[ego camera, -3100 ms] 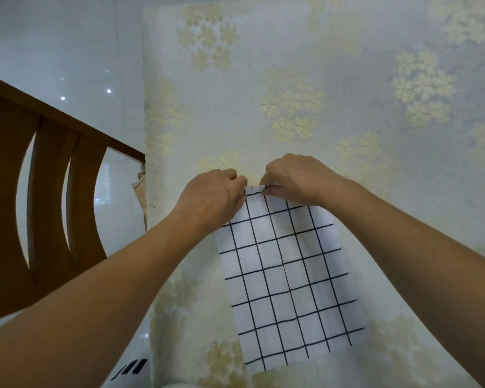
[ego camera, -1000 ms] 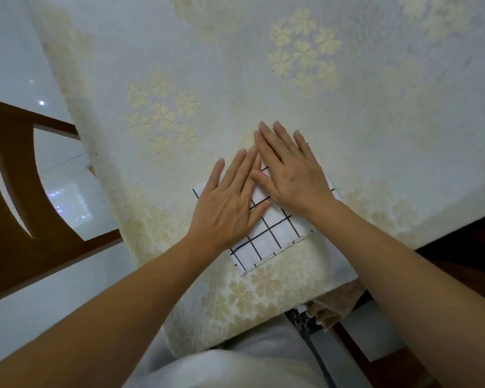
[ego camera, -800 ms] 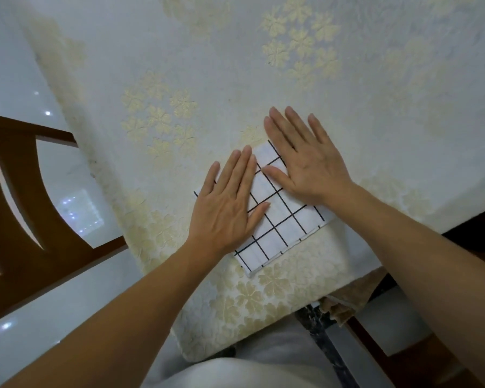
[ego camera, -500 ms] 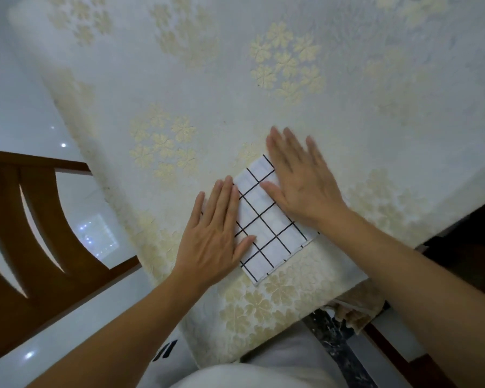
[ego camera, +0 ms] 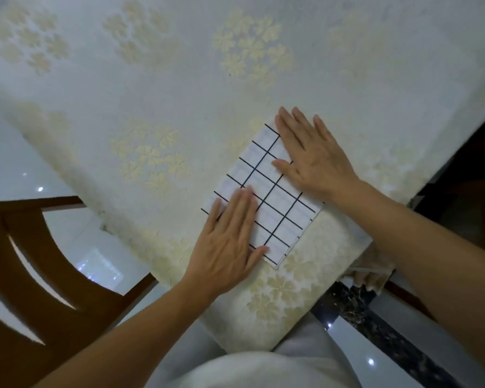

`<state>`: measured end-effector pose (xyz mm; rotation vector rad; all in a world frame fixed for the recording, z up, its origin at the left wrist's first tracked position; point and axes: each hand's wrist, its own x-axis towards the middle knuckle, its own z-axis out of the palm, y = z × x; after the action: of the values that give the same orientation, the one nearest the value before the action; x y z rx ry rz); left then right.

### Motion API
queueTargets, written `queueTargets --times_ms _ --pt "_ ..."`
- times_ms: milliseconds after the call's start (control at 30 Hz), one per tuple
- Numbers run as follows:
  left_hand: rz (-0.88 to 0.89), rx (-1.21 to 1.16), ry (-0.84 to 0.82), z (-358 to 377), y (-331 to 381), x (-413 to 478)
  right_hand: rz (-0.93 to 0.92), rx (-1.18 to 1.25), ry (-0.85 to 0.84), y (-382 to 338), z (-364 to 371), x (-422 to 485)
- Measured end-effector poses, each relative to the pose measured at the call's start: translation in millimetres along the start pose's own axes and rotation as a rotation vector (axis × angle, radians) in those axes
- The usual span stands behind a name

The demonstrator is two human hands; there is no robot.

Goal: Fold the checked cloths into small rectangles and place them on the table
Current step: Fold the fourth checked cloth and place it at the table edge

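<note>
Covering the table (ego camera: pixel 305 88) is a pale flowery tablecloth; a wooden chair (ego camera: pixel 34 264) stands on shiny floor. Near the table's near edge lies the folded checked cloth (ego camera: pixel 272 197), long side slanting up-right. Left hand (ego camera: pixel 227 242) and right hand (ego camera: pixel 317 161) press it flat, fingers straight, holding nothing.

Checked cloth (ego camera: pixel 266 197): thin woven fabric, white with black grid lines, matt, lying smooth and flat. Tablecloth (ego camera: pixel 179 102): cream fabric, matt, slightly rough textured weave with raised pale-yellow flower pattern. Chair (ego camera: pixel 39 275): brown wood, smooth, low-sheen varnish. Floor (ego camera: pixel 9 163): white tile, high gloss, mirror-like light spots. Table edge (ego camera: pixel 356 309) under the tablecloth: dark speckled stone look, polished.
</note>
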<state>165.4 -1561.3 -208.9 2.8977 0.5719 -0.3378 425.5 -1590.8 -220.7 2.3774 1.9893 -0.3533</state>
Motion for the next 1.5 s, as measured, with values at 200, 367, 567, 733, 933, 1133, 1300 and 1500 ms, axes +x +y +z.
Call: queueTargets --times_ms 200,367,567,733,933,1133,1300,1500 --pt "0.592 -0.004 -0.031 5 -3 16 0.182 0.037 -0.004 -33 11 -49" --pt "0.663 0.025 -0.062 12 -11 20 0.323 -0.017 -0.023 -31 23 -61" --pt "0.676 0.066 -0.127 1 -10 17 0.374 0.001 -0.077 -28 17 -59" --pt "0.744 -0.004 -0.057 -38 -20 51 0.546 0.174 -0.007 -31 -2 -80" --pt "0.708 0.076 0.080 -88 -34 136 0.630 0.210 0.184 -26 -20 -98" --pt "0.652 0.168 0.011 -105 -43 191 0.656 0.310 0.212 -17 -35 -67" --pt "0.639 0.172 -0.031 -101 -45 212 0.677 0.384 0.096 -4 -40 -45" --pt "0.659 0.152 -0.042 -100 -39 223 0.662 0.372 0.039 4 -39 -40"
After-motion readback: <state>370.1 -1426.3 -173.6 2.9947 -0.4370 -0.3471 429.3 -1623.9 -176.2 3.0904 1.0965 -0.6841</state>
